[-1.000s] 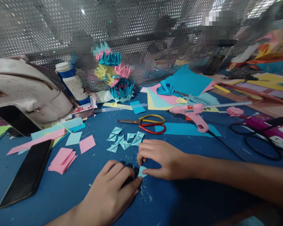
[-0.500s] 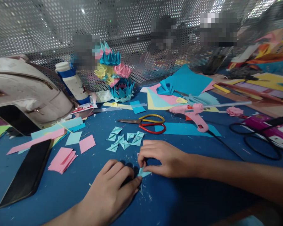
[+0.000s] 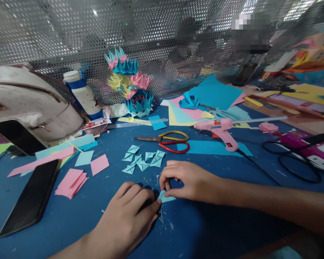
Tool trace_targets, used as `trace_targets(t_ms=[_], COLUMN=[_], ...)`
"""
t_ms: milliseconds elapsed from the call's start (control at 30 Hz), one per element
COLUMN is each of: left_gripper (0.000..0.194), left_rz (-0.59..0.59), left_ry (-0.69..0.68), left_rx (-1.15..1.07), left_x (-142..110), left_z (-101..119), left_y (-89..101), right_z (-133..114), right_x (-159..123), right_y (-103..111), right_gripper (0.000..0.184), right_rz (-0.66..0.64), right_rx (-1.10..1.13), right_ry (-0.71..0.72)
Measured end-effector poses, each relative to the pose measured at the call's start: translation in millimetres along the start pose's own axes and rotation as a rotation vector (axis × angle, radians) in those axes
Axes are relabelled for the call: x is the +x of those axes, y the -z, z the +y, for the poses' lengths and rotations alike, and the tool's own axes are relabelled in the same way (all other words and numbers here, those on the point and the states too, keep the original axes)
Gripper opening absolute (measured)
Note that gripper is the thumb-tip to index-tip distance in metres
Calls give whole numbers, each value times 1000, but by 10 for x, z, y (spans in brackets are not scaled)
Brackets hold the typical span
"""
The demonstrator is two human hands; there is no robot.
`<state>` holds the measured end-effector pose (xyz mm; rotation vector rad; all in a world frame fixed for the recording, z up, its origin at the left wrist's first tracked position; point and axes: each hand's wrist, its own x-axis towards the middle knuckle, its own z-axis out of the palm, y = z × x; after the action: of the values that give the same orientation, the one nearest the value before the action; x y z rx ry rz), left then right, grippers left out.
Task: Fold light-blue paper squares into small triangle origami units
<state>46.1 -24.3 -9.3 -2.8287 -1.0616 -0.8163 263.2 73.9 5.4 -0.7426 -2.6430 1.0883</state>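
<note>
A small light blue piece of folded paper point(image 3: 168, 198) lies on the blue table between my hands. My left hand point(image 3: 131, 212) is closed, with the thumb and fingertips at the paper's left corner. From the right, my right hand point(image 3: 187, 180) pinches its upper edge, the fingers curled and the thumb on the paper. Part of the sheet is covered by my fingers. Just beyond lie several small light blue folded paper pieces point(image 3: 143, 164). Scissors point(image 3: 164, 139) with one yellow and one red handle rest behind those.
Pink paper squares point(image 3: 71, 183) and a black phone point(image 3: 29, 201) are on the left. A pink glue gun point(image 3: 221, 129) with its cord lies at right. A layered paper ornament point(image 3: 129, 79), a bottle point(image 3: 82, 93) and a backpack point(image 3: 29, 100) stand along the perforated metal panel point(image 3: 151, 32).
My right hand has shifted very slightly to the right, and a little more of the light blue paper shows. My left hand stays nearly where it was.
</note>
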Motion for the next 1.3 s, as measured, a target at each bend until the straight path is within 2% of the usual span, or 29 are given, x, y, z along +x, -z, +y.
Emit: trace_targets(t_ms=[267,400,600,833,933,1067,1300], left_gripper=[24,23,23,25,24,27,29], left_rz=[-22,-16,6,-43,-73,-150,-206], left_ry=[4,-9,-32,-25,-28,-35,-34], left_rx=[-37,-23,49,27,-26,-89,-125], left_x=[-8,-9,-17,-2,12,18,-1], left_z=[-5,1,8,-1,-13,-51,-113], left_y=[15,11,-3,58,75,90,115], right_z=[-24,-13,13,38,48,59,111], right_x=[-1,-1,-25,-30,-21,-7,22], right_y=[11,-10,-38,-3,31,76,71], right_gripper=[11,12,14,6,5,13,8], right_rz=[-32,26,95,96,66,10,51], right_rx=[30,61,1,-105,-181,-302,-200], right_ry=[61,60,144,237,368,518,516])
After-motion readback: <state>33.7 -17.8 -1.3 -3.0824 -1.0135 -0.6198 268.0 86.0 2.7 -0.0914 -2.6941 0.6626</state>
